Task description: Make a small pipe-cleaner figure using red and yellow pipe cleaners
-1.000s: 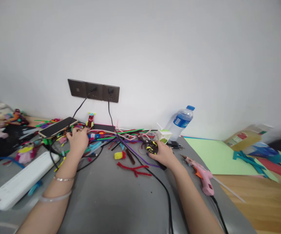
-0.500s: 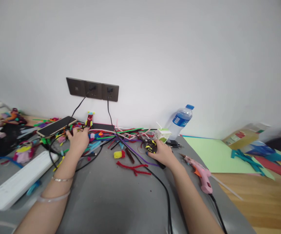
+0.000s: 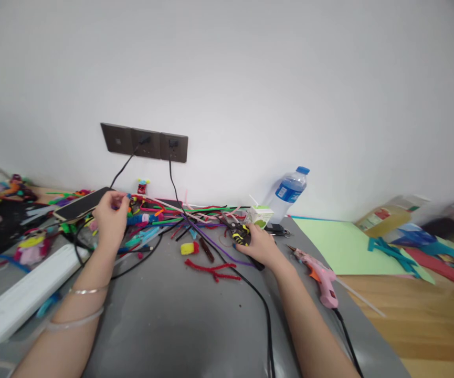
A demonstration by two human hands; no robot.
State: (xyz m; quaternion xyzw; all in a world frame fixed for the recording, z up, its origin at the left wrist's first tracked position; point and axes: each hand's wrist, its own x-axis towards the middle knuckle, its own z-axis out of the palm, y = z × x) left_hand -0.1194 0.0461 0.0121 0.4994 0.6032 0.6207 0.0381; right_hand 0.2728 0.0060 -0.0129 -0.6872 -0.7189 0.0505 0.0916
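Nearby, a carton (image 3: 261,216) crowds right hand (image 3: 263,245) clasping pliers (image 3: 240,236); left hand (image 3: 111,212) pinched, contents unclear.

Single head-worn view, from above the near side of the table (image 3: 179,325). Faces forward and down, wall (image 3: 227,94) across the upper half. Left hand (image 3: 111,218) and right hand (image 3: 264,247) fairly near, around mid-height. Far right margin soft; depth there hard to judge.

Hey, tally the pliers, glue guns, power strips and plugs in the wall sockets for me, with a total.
Pliers, at the right hand: 1
Glue gun: 1
Power strip: 1
Plugs in wall sockets: 2
Total: 5
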